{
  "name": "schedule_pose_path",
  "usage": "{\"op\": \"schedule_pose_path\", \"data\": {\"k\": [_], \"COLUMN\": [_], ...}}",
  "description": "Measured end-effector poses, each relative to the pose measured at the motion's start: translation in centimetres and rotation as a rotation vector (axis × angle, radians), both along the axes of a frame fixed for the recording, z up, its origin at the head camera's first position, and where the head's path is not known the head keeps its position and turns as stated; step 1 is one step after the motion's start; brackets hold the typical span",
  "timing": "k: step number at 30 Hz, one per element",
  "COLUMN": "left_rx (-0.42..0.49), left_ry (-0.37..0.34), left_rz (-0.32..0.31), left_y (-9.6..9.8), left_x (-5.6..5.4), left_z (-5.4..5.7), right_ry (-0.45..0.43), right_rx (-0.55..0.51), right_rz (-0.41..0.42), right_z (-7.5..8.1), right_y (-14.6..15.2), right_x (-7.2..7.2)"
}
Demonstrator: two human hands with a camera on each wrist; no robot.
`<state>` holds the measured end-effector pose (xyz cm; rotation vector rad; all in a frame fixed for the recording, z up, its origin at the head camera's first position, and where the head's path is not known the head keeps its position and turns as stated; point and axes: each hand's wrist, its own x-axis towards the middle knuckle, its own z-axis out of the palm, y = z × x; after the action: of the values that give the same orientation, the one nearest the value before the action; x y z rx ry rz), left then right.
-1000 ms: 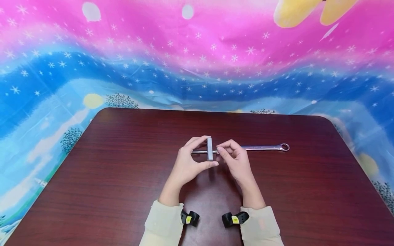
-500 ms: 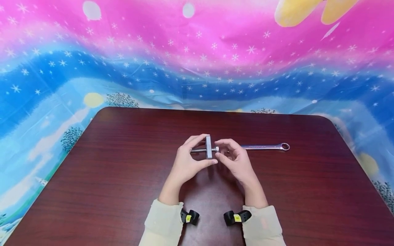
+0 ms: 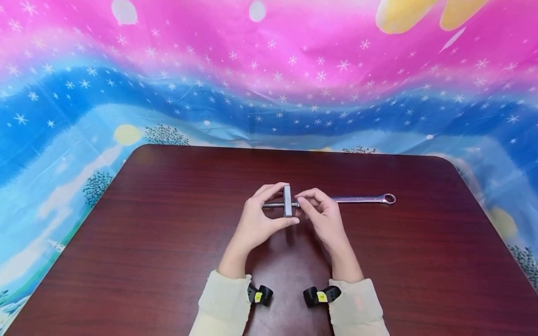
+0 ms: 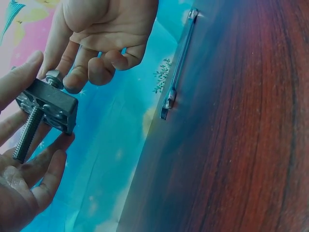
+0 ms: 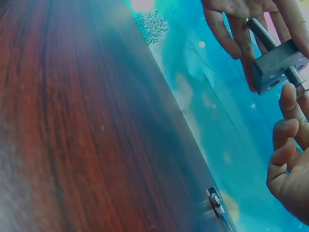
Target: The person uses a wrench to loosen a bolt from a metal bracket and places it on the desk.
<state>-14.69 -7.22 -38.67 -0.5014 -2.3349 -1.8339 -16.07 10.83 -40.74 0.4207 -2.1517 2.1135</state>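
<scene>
My left hand (image 3: 254,221) grips a small grey metal block (image 3: 287,201) by its two ends, thumb below and fingers above, over the table. Through the block runs a bolt (image 4: 29,134), its threaded shank sticking out on the palm side. With thumb and fingertip, my right hand (image 3: 328,219) pinches the bolt head (image 4: 54,78) on the other side, leaving a short stretch of thread between head and block. Holes show in the block's face in the left wrist view. Behind the right hand lies a combination wrench (image 3: 361,199), partly hidden by it in the head view.
The dark red-brown wooden table (image 3: 168,224) has rounded far corners. A colourful printed curtain (image 3: 269,93) hangs behind and at both sides. Black straps with yellow tags (image 3: 322,297) sit at both cuffs.
Half a second ago the right fingers were spread apart from the bolt head, which showed between them; now they have closed on it again. The left hand keeps its grip on the block.
</scene>
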Motion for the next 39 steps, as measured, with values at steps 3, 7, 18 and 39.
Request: {"op": "schedule_pose_path", "data": {"k": [3,7,18,39], "left_rx": [-0.014,-0.038,-0.015,-0.017], "left_ry": [0.0,-0.004,0.003,-0.002], "left_rz": [0.019,0.039,0.002,0.02], "left_y": [-0.08,-0.2,-0.13,-0.22], "left_x": [-0.09,-0.1,-0.01,0.08], "left_z": [-0.02,-0.02,-0.14,0.21], "right_ry": [0.035,0.074,0.018,0.074], "right_rx": [0.017,0.047,0.043,0.058], "right_rz": [0.043,0.082,0.128,0.107], "right_z": [0.06,-0.09,-0.09,-0.08], "right_y": [0.27,0.57,0.96,0.84], "right_x": [0.01,-0.04,0.22,0.02]}}
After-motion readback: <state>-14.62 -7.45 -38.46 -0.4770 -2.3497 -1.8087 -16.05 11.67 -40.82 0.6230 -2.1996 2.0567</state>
